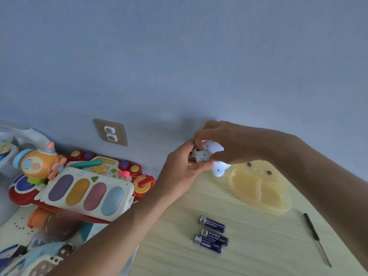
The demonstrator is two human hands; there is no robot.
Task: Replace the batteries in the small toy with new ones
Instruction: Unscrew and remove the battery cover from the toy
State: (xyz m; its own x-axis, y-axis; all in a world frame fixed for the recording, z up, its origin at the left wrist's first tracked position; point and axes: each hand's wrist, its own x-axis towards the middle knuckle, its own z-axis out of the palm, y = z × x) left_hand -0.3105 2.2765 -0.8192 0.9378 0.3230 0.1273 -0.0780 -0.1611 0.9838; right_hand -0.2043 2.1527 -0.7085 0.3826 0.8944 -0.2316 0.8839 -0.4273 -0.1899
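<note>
A small white toy (211,154) is held in the air above the far edge of the pale wooden table (258,246). My left hand (179,172) grips it from below and the left. From above and the right, my right hand (235,144) pinches it, fingertips at its open underside. Three blue HUATAI batteries lie on the table nearer to me: one alone (212,224), and two side by side (214,235) (208,243). A thin black-handled screwdriver (317,239) lies at the right. I cannot see whether batteries sit inside the toy.
A yellow soft toy skin or divided dish (260,188) lies on the table behind the batteries. To the left is a pile of colourful toys, with a keyboard toy (87,194) on top. A wall socket (111,132) sits on the blue wall.
</note>
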